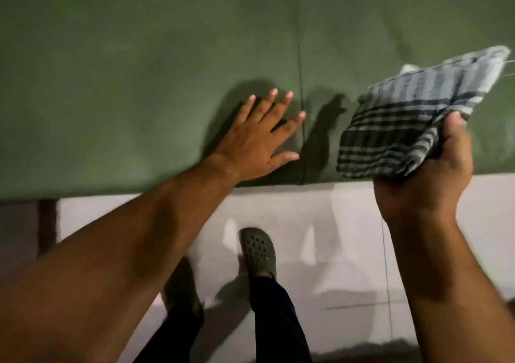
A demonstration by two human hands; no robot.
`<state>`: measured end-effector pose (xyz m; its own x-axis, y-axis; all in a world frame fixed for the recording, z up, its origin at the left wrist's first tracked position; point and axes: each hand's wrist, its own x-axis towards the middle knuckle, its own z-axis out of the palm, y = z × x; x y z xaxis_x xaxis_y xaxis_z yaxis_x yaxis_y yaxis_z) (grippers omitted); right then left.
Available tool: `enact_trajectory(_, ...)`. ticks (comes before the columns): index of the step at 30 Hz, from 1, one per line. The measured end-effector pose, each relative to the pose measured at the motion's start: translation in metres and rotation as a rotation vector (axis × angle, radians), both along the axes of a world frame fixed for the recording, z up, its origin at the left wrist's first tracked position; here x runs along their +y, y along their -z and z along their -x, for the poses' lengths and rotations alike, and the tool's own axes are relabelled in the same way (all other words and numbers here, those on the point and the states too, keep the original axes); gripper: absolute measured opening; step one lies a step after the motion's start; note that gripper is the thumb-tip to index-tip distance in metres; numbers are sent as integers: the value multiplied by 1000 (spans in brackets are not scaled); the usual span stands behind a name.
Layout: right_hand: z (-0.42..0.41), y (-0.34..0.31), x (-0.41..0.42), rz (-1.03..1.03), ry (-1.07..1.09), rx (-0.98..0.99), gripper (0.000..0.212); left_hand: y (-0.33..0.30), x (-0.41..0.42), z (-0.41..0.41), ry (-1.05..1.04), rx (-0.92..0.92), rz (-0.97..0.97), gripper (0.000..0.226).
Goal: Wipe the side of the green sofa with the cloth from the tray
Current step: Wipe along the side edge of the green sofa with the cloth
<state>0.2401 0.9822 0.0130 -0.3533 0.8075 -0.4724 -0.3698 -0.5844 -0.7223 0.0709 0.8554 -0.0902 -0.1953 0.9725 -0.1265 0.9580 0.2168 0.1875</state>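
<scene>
The green sofa's side panel [139, 70] fills the upper half of the head view, with a vertical seam running down near its middle. My left hand [259, 139] lies flat against the panel just left of that seam, fingers spread, holding nothing. My right hand [426, 178] is raised at the right, gripping a folded checked cloth [412, 117] in black, grey and pale blue. The cloth hangs in front of the panel's lower right part; I cannot tell whether it touches the fabric.
Below the sofa's bottom edge lies a pale tiled floor [334, 223]. My foot in a dark green clog [257, 251] stands on it close to the sofa. A dark sofa leg [47, 223] shows at lower left.
</scene>
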Motion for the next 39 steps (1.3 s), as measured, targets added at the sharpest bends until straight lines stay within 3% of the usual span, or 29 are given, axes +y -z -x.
enact_trajectory(3, -44, 10, 14, 8, 156, -5, 47, 10, 40, -23, 150, 55, 52, 70)
enact_trajectory(6, -82, 21, 19, -1, 272, -26, 34, 22, 65, -38, 184, 108, 82, 67)
enact_trajectory(12, -141, 61, 16, 21, 475, 21, 32, 27, 72, -42, 189, 147, 52, 72)
enact_trajectory(17, -167, 93, 0, 112, 632, 52, 42, 15, 158, -95, 537, 143, 101, 86)
enact_trajectory(23, -214, 118, -3, 238, 748, 73, 48, 20, 272, -190, 790, 280, 93, 81)
enact_trajectory(34, -293, 161, 68, 209, 861, 108, 47, 35, 299, -217, 786, 359, -48, 73)
enact_trajectory(39, -277, 180, 81, 310, 834, 90, 29, 19, 328, -236, 771, 308, -18, 86)
